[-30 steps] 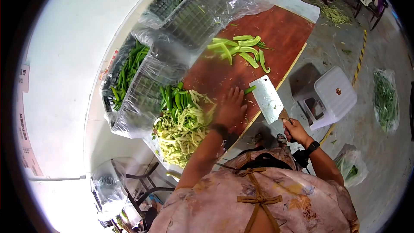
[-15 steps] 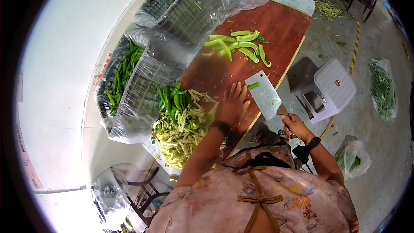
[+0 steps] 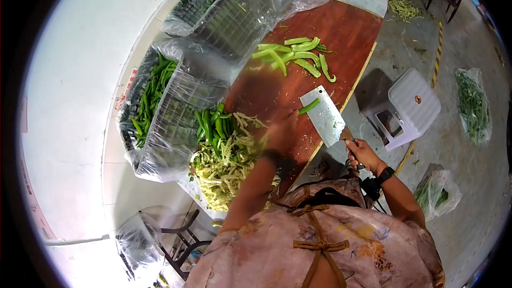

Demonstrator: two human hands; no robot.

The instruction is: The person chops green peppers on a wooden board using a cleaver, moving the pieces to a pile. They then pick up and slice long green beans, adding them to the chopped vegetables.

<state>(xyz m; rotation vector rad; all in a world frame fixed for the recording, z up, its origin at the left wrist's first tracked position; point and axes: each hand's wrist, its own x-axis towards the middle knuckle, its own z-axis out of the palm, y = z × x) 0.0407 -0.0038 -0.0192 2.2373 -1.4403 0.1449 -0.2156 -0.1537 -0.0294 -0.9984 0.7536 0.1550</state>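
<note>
My right hand is wrapped round the handle of a cleaver, whose broad blade lies flat on the red-brown board. A green pepper piece rests on the blade. Its left end is by the fingers of my left hand, which is smeared by motion, so its grip is unclear. Split light-green peppers lie farther up the board. Left of my left hand are whole green peppers and a heap of pale seedy cores.
Plastic-lined crates stand along the board's left side, one holding green peppers. On the floor at right are a white stool and bags of greens. A chair stands lower left. A person sits at upper right.
My left hand has lifted from its spread, flat pose and drawn in at the end of the pepper piece. The cleaver and the pepper piece have shifted slightly up and left.
</note>
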